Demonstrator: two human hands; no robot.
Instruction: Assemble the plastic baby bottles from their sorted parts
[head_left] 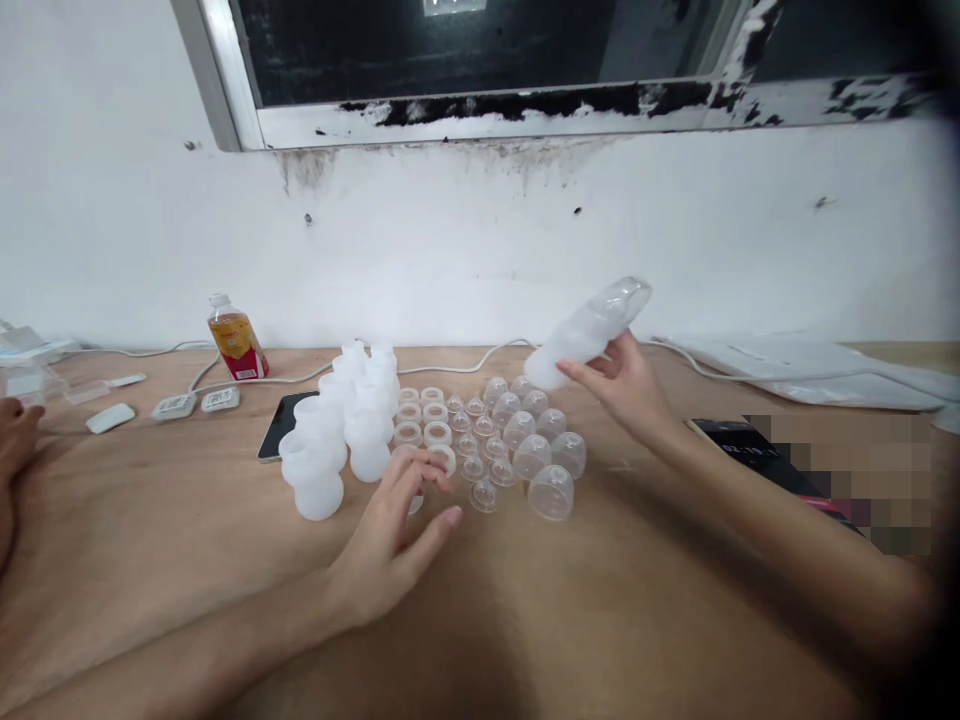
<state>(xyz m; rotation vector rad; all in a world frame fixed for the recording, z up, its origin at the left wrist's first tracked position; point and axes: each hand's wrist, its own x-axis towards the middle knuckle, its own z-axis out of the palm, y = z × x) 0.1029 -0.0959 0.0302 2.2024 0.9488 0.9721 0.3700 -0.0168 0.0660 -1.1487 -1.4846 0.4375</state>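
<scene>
Gripping a tilted bottle (pixel 574 340) in my right hand (pixel 628 385), left hand (pixel 391 530) loose by the rings (pixel 407 433)

My right hand is closed on the bottle, the thumb along its near side and the fingers going behind it. The bottle leans within that grip: its clear top (pixel 626 297) points up and away to the right, above my knuckles, and its milky lower end slopes down to the left past my thumb. I cannot tell whether that end touches the table (pixel 637 620).

Just below and left of this grip stand the clear domed caps (pixel 551 493), with the clear teats (pixel 484 497) next to them, between my two hands.

My left hand holds its thumb and fingers apart, fingertips over the near end of the white rings; I cannot tell whether they touch one. Left of those fingers, the frosted bottles (pixel 319 500) stand close together, a dark phone (pixel 276 425) partly behind them. Well beyond, to the left, is a drink bottle (pixel 238 340). Under my right forearm's far side lies another phone (pixel 739 450).
</scene>
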